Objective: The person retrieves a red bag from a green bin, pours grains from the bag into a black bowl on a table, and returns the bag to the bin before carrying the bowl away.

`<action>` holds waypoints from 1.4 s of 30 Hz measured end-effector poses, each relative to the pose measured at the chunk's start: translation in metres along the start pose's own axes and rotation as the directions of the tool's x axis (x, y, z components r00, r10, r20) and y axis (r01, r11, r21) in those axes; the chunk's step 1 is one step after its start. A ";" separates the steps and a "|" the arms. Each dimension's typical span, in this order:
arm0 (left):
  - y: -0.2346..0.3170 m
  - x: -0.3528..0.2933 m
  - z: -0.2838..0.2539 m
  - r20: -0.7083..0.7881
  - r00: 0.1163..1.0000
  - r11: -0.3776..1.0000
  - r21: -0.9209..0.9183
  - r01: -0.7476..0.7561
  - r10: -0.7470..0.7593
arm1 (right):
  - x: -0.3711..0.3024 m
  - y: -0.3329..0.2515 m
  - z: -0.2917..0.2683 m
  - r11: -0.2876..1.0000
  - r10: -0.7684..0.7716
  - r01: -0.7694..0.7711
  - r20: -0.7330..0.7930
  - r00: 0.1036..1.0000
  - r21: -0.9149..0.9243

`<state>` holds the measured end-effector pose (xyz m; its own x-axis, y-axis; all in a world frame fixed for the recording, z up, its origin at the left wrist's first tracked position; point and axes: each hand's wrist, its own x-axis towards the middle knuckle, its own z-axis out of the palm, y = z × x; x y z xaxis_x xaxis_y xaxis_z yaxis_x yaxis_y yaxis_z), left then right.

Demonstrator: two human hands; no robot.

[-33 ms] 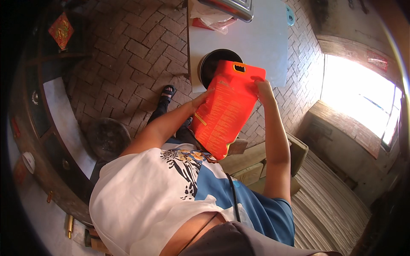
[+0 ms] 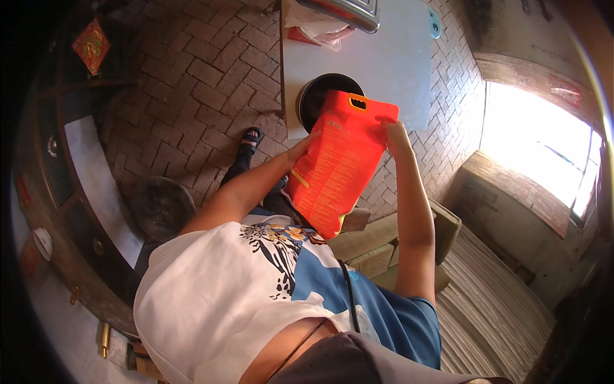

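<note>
A bright red plastic bag (image 2: 336,166), printed with lines of small yellow text and with a yellow-edged handle slot at its far end, is held up in front of my body. My left hand (image 2: 303,151) grips its left side, the fingers mostly hidden by the bag. On the opposite side, my right hand (image 2: 394,133) is closed on the edge near the far right corner. Partly covered by the bag's far end, a round dark pot (image 2: 312,96) stands on the white table. What the bag contains cannot be seen.
The white table (image 2: 396,70) also bears a metal lidded box (image 2: 352,11), a clear plastic bag (image 2: 320,29) and a light blue object (image 2: 434,24). A dark round basin (image 2: 162,208) lies left on the brick floor. Right of me is a greenish sofa (image 2: 371,261).
</note>
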<state>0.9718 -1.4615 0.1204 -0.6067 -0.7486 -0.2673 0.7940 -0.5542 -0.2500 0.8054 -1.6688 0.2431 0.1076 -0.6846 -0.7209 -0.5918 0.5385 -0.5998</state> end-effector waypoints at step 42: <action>0.003 -0.005 -0.004 -0.148 0.983 0.989 0.090 0.119 -0.105 | 0.070 -0.068 0.061 0.021 0.024 -0.032 -0.032 0.999 -0.999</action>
<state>0.9767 -1.4582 0.1170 -0.6855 -0.6246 -0.3741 0.7166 -0.6696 -0.1953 0.9020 -1.7233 0.2128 0.0678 -0.6865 -0.7240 -0.8143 -0.4574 0.3574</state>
